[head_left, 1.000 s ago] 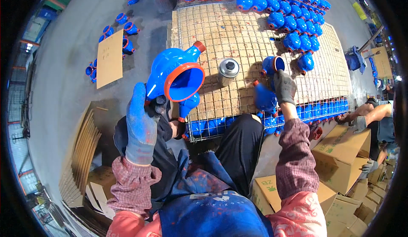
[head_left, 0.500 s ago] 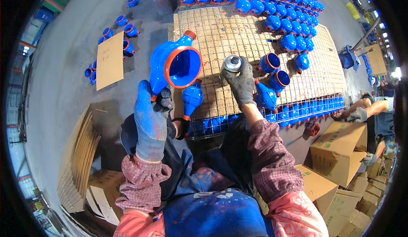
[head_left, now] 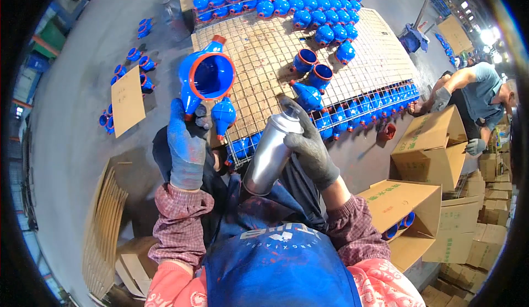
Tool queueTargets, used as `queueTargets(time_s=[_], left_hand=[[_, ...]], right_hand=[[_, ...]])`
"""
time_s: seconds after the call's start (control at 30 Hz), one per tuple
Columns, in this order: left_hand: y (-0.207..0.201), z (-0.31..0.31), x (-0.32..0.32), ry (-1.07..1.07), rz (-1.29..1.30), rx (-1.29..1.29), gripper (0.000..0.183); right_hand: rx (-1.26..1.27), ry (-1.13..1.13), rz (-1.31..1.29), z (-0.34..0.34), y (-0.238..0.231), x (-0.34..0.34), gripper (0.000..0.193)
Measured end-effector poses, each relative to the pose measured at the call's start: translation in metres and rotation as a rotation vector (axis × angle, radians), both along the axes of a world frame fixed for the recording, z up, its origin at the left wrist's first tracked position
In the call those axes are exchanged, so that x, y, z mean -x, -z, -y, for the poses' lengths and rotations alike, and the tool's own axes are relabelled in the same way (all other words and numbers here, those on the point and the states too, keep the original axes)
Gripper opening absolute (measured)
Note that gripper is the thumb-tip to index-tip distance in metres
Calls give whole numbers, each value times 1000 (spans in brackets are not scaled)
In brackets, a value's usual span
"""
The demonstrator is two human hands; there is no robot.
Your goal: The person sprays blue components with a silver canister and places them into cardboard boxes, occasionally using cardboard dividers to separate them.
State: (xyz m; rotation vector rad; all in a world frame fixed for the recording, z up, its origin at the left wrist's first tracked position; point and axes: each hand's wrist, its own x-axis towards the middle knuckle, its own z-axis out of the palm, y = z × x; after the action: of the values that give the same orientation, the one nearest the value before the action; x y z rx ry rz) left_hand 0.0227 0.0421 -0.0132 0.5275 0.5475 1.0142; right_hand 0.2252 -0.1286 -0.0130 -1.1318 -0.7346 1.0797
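Nr apron (head_left: 278, 260), R hand (head_left: 311, 155) was wrapped round silver can (head_left: 268, 155); L hand (head_left: 187, 153) gripped blue casing (head_left: 208, 78) by its lower end, nr mesh rack (head_left: 256, 59). Step, I'd guess: readying can; next move prob. called for steady L grip.

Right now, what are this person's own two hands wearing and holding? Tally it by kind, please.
Gloves: 2
Blue casing: 1, in the left hand
Silver can: 1, in the right hand
Total: 4
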Motion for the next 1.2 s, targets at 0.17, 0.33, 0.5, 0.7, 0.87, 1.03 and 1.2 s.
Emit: queueTargets(time_s=[0.17,0.33,0.5,0.7,0.87,1.03,1.2], left_hand=[[-21,34,23,10,-60,-83,32],[-27,42,41,-39,-118,-148,32],[-32,46,57,-14,-74,-35,33],[1,49,72,-65,-148,-8,29],[15,51,83,-15,-200,45,29],[17,53,90,-97,-335,84,30],[15,66,73,-6,-578,-200,25]], right_hand=[[-239,11,-375,43,-23,4,88],[-174,-45,-128,65,17,6,93],[-155,-284,-489,82,10,29,79],[-88,-350,285,70,7,60,85],[117,-230,211,79,8,51,85],[95,-192,448,78,11,49,79],[120,-189,694,81,-5,38,73]])
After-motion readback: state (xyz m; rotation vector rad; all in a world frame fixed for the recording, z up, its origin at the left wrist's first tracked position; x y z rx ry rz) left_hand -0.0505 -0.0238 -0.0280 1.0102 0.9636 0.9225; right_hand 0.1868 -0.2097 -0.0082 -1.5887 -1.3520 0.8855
